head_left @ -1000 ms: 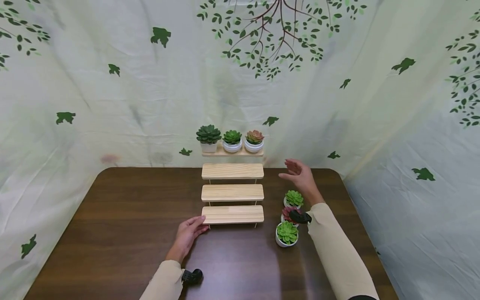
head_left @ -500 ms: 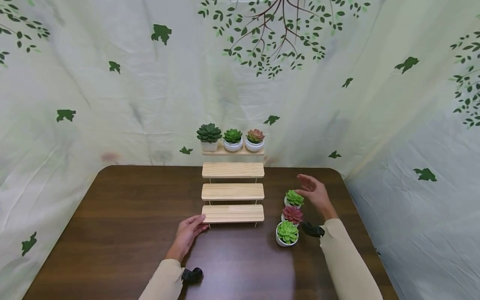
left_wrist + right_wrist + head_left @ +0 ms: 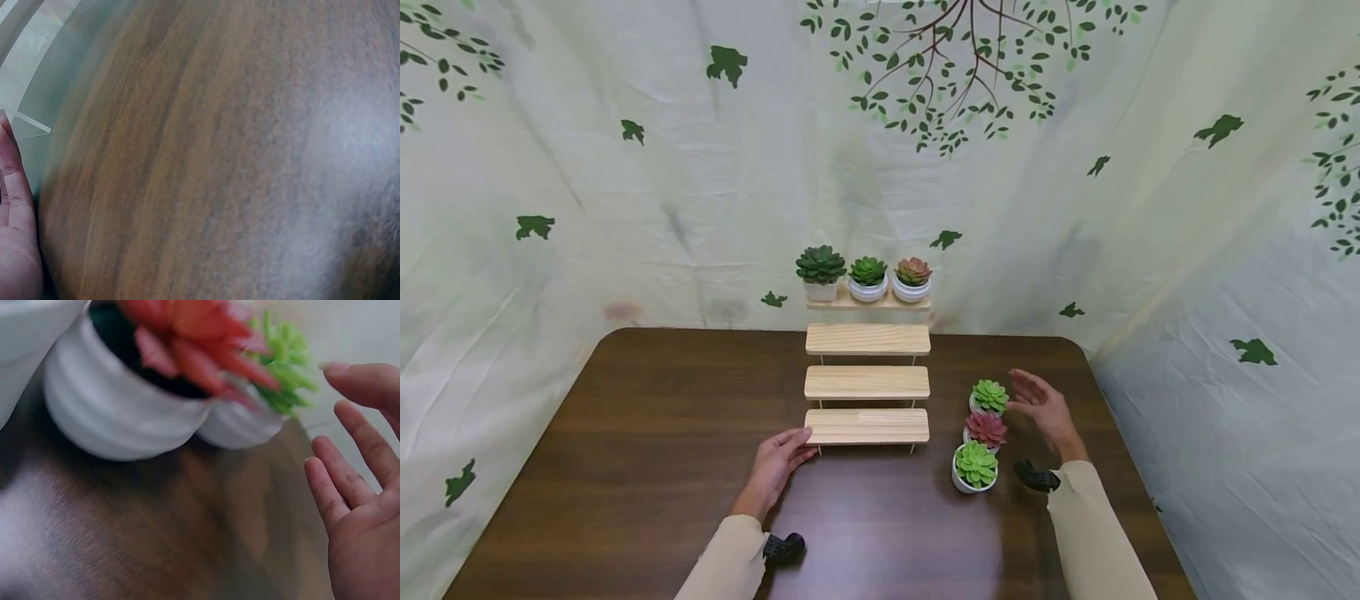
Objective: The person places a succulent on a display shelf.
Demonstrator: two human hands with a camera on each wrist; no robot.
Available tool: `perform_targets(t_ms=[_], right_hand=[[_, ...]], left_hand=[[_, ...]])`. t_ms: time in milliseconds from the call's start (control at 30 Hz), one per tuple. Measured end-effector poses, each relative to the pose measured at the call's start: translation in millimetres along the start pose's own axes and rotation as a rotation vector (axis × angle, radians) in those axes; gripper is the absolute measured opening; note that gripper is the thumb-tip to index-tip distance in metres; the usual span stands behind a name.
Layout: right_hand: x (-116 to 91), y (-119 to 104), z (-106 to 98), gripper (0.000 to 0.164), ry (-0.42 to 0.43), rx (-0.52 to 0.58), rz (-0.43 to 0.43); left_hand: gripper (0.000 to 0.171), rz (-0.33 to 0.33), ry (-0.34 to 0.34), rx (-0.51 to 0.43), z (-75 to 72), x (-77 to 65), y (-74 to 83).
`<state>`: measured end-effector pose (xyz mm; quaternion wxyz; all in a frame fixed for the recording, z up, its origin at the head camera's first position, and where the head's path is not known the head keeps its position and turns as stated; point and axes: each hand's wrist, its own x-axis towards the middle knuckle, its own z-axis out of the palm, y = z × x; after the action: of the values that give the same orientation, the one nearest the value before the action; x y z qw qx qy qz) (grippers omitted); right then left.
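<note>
My left hand (image 3: 772, 467) grips the left end of the lowest step of a tiered wooden stand (image 3: 867, 427), thumb on top and fingers below. Only part of that hand (image 3: 15, 231) shows at the edge of the left wrist view. To the stand's right, three potted succulents form a row: a green one (image 3: 990, 395) farthest back, a red one (image 3: 986, 429) in the middle and a light green one (image 3: 976, 464) in front. My right hand (image 3: 1043, 410) is just right of the back plant, fingers spread and holding nothing; the right wrist view shows a gap to the pots.
On the stand's top step sit a dark green succulent (image 3: 821, 273), a green one (image 3: 868, 278) and a pinkish one (image 3: 913, 278). The three lower steps are bare. A leaf-printed white cloth (image 3: 715, 208) hangs behind the brown table (image 3: 647, 450).
My right hand has moved from behind the row of succulents toward the front and right, and now stands beside the back plant. My left hand keeps its grip on the stand.
</note>
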<state>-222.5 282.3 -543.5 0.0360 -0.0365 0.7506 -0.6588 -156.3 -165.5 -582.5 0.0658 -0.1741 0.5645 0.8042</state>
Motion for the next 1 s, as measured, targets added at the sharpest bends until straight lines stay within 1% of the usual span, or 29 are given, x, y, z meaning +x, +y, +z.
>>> perform_targets(t_ms=[100,233,367,567,700,833,1000], right_hand=[[-2,10,-1,0.058,-0.003,-0.006,0.022],[-3,21,0,0.061,-0.049,-0.055,0.076],[-2,25,4,0.064,-0.100,-0.094,0.119],[5,24,8,0.066,-0.149,-0.109,0.101],[12,23,8,0.066,-0.155,-0.143,0.094],[15,25,10,0.064,-0.146,-0.187,0.120],[16,28,14,0.059,-0.115,-0.169,0.137]], left_hand=[[0.009,-0.008,0.003,-0.009,0.0,1.2,-0.8],[0.006,-0.010,0.005,-0.014,0.5,1.9,-1.7],[0.006,-0.011,0.007,-0.013,0.5,2.3,-2.3],[0.007,-0.001,0.005,-0.003,-0.3,3.5,-2.5],[0.008,-0.001,0.005,0.007,0.0,4.2,-2.7],[0.008,-0.013,0.010,0.002,0.5,4.1,-2.9],[0.009,-0.010,0.009,0.007,-0.3,3.5,-2.4]])
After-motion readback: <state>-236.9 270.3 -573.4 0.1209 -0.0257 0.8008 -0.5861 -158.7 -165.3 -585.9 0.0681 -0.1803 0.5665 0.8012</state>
